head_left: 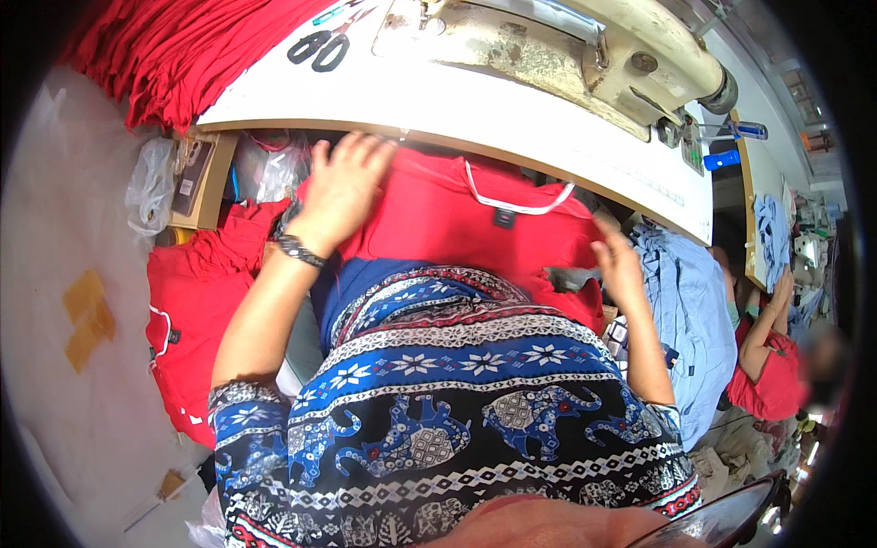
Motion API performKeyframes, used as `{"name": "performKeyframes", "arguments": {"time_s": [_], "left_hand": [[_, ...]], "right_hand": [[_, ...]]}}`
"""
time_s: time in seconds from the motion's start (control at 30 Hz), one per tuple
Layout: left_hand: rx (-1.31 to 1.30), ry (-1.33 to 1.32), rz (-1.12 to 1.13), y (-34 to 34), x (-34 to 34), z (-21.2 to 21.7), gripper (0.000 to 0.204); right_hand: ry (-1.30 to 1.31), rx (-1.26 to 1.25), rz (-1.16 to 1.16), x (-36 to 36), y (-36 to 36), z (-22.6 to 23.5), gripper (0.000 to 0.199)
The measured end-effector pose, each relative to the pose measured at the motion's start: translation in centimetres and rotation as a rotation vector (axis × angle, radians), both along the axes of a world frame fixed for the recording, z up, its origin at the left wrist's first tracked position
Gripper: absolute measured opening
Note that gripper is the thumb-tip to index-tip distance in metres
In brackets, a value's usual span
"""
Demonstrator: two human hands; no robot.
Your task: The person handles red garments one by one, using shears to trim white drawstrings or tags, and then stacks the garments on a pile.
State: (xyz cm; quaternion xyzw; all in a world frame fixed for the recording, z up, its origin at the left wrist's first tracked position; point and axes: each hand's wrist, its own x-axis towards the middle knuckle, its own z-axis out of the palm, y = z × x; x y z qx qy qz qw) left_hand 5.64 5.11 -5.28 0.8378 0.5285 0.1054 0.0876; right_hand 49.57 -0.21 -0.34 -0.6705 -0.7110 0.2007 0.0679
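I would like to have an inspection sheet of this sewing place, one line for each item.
Surface: white sewing table, with cream sewing machine.
Job's things: red top with white neckline trim, spread below the table edge.
Clutter: black-handled scissors; red fabric heap at left; blue-handled screwdriver at right.
Hands: left hand spread over the top's left side, contact unclear; right hand near its right edge, blurred, grip unclear.
Cables: nothing seen.
Surroundings: light-blue garments and co-worker to the right.
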Motion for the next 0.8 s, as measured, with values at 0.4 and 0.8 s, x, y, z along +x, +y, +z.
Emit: {"name": "performKeyframes", "arguments": {"time_s": [0.4,0.8], "left_hand": [[-0.554,-0.037,-0.178,-5.0,5.5,-9.0,0.084],[-0.555,-0.254,-0.084,-3.4,4.9,-9.5,0.051]], "right_hand": [[0.24,-0.21,0.168,-4.2,-3.8,-13.3,0.082],[0.291,-0.185,0.138,-3.1,-1.2,-13.4,0.033]]}}
